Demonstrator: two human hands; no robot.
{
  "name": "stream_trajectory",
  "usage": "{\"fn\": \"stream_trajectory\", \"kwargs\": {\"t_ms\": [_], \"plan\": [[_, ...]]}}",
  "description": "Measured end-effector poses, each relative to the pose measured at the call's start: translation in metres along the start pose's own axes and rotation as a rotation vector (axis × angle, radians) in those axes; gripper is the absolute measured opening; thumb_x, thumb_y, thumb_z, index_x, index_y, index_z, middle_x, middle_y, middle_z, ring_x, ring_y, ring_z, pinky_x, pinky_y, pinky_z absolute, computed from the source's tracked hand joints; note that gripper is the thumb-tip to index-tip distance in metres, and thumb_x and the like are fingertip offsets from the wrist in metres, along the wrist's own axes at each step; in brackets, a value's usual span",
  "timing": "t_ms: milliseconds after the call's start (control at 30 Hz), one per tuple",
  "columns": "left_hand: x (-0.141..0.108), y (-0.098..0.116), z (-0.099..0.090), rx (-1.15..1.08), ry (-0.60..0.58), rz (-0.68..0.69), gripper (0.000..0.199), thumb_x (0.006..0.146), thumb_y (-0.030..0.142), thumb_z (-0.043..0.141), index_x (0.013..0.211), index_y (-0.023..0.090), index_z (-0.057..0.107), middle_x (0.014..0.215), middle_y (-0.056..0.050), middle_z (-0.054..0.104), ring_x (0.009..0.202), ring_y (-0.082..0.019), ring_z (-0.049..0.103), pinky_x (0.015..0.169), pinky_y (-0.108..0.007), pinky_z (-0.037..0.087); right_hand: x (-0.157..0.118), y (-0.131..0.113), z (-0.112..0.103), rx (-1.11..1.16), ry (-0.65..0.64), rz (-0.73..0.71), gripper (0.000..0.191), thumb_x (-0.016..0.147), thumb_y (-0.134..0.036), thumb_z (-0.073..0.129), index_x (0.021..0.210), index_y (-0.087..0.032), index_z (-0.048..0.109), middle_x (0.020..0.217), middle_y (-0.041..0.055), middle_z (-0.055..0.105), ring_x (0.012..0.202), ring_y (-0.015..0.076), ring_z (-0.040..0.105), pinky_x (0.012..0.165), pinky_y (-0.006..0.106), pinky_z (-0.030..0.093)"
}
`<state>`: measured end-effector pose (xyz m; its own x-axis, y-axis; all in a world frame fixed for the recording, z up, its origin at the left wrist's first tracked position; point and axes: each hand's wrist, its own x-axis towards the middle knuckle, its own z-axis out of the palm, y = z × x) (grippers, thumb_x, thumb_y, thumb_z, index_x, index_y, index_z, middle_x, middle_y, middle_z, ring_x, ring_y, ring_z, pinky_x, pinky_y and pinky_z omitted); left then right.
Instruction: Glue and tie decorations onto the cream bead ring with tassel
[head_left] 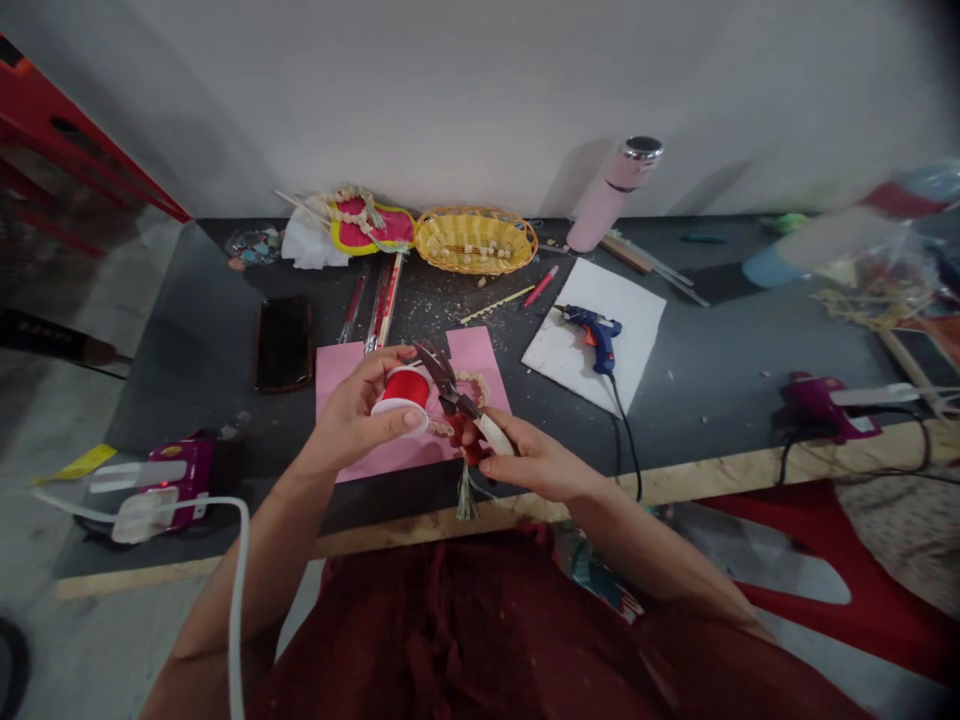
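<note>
A spool of red thread point(406, 390) is held in my left hand point(367, 405), with the fingers wrapped round its white rims. My right hand point(529, 455) grips a pair of pliers or cutters point(491, 432) by the handles, one pale and one red. Their dark jaws point up and left, close beside the spool. Below them lies pink paper point(375, 464) with a beaded string point(474, 382) on it, partly hidden by the tool. A pale green tassel point(466, 498) hangs at the paper's near edge, under my right hand.
A blue glue gun point(596, 335) rests on a white board point(641, 300) to the right. At the back stand a yellow basket point(442, 262) with beads and a pink flask point(604, 205). On the left are a phone point(283, 343) and a purple power socket point(196, 470) with a white cable.
</note>
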<state>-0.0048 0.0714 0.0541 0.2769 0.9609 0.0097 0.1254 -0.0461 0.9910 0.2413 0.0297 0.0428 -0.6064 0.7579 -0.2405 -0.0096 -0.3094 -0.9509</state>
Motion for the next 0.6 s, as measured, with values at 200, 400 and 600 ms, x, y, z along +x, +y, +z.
{"fn": "stream_trajectory", "kwargs": {"t_ms": [200,400,600], "plan": [[0.002,0.003,-0.01,-0.124,-0.222,0.004,0.054,0.058,0.065,0.079,0.087,0.022,0.064,0.137,-0.013,0.056,0.129,-0.038,0.05,0.1,-0.053,0.045,-0.003,-0.009,-0.007,0.067,-0.156,0.05,0.029,0.08,-0.03,0.068,0.102,-0.018,0.055,0.098,0.0045,0.06,0.084,0.0133,0.055,0.073,0.028,0.046],[-0.001,-0.002,-0.011,-0.174,-0.317,-0.012,0.052,0.056,0.061,0.082,0.085,0.021,0.063,0.084,-0.006,0.067,0.074,-0.022,0.061,0.068,-0.035,0.05,-0.006,-0.011,-0.007,0.036,-0.163,0.064,0.026,0.081,-0.028,0.066,0.103,-0.017,0.055,0.1,0.0056,0.062,0.084,0.0129,0.057,0.073,0.028,0.047],[-0.002,0.006,-0.01,-0.054,-0.375,0.109,0.042,0.066,0.052,0.081,0.091,0.021,0.067,0.096,-0.007,0.067,0.088,-0.024,0.063,0.081,-0.038,0.05,-0.006,-0.006,-0.009,0.107,-0.162,0.045,0.028,0.08,-0.029,0.07,0.102,-0.017,0.057,0.099,0.0033,0.059,0.085,0.0128,0.058,0.076,0.027,0.049]]}}
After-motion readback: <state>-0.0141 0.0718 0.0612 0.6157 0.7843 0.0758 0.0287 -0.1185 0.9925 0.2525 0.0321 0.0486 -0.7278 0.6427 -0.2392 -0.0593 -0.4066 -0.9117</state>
